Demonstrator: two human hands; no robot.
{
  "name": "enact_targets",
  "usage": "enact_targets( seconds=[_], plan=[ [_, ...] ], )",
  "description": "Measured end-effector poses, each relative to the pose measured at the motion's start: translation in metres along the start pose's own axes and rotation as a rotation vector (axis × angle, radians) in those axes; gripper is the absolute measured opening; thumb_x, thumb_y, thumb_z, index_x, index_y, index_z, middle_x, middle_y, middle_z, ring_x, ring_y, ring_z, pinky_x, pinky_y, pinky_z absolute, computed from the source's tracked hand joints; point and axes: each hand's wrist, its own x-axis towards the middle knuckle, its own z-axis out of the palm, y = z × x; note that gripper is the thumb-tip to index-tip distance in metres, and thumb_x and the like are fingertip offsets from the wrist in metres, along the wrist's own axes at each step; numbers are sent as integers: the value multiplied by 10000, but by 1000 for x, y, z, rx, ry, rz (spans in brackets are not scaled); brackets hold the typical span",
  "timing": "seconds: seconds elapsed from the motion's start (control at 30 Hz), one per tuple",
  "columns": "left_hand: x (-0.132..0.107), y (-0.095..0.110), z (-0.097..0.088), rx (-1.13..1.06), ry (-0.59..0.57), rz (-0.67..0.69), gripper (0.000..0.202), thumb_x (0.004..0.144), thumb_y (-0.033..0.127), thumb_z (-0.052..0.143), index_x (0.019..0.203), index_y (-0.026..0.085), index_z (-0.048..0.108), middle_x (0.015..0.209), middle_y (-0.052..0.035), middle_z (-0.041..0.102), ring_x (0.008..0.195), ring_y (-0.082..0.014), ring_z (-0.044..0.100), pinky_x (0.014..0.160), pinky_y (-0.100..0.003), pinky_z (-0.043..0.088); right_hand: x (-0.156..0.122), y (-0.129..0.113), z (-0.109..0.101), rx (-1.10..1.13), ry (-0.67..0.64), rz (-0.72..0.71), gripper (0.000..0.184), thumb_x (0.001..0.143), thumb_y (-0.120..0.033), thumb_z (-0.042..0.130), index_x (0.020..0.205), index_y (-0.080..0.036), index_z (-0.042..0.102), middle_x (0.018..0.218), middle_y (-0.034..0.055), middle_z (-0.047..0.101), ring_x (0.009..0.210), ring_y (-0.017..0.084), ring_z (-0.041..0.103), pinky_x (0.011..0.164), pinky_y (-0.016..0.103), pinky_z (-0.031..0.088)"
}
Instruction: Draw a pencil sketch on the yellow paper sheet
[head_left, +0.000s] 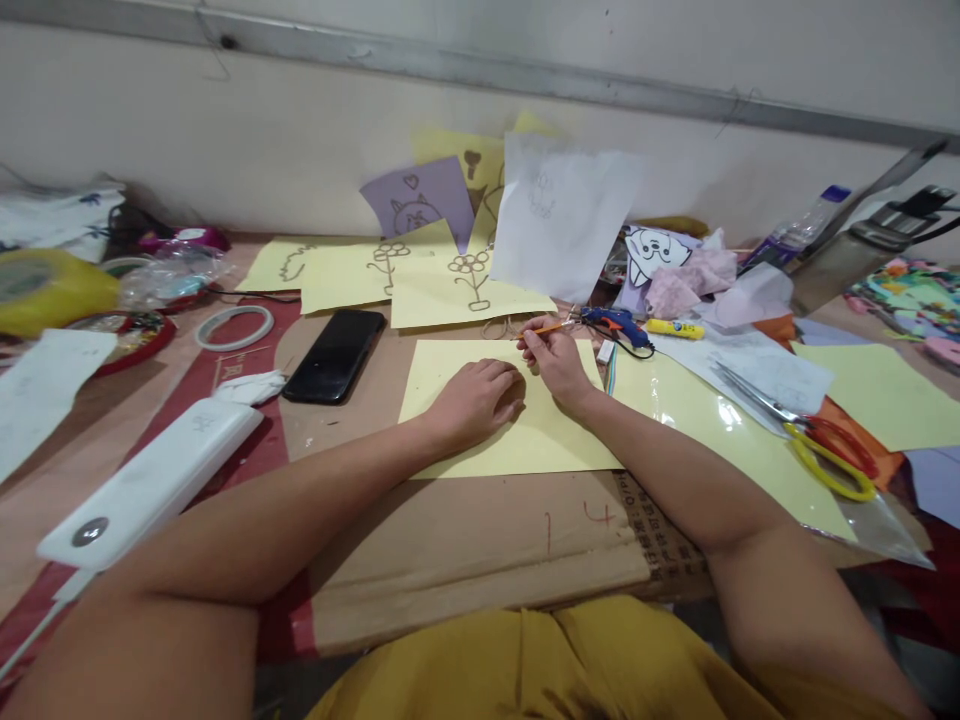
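Note:
A blank yellow sheet point(525, 440) lies on brown cardboard point(465, 540) in front of me. My left hand point(480, 398) rests palm-down on the sheet with its fingers curled loosely, holding the paper flat. My right hand point(553, 358) is at the sheet's upper right part, fingers pinched round an orange pencil point(546, 328) whose tip points left near the sheet's top edge.
A black phone point(335, 355) lies left of the sheet, a white case point(150, 480) further left. Yellow sheets with flower drawings point(450, 285) lie behind. A blue glue gun point(616, 325), a glue stick point(675, 328) and yellow-red scissors point(821, 448) lie to the right. A tape ring point(234, 326) sits far left.

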Motion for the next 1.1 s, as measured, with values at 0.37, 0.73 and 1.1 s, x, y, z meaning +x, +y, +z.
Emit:
enact_targets(
  seconds=[0.37,0.73,1.1],
  plan=[
    [-2,2,-2,49,-9,-80,329,976,387,623,1235,189,673,1357,-137,657,1262,-328,590,1058,-492,467,-3,2,1,-39,-16,35,327,953,-550,603,973,-224,596,778,-13,652,624,97,575,561,227,472],
    [-1,3,-3,49,-37,-96,337,980,390,622,1241,183,673,1366,-136,661,1264,-329,590,1052,-484,456,-5,2,-2,-136,-39,-75,271,992,-508,576,957,-241,612,813,-3,651,679,123,583,611,259,463],
    [1,3,-3,39,-41,-116,346,975,385,616,1246,174,662,1359,-137,668,1256,-334,594,1054,-494,454,-5,1,-2,-146,-34,-73,297,983,-540,581,953,-246,614,817,6,660,691,137,582,608,272,453]
  ],
)
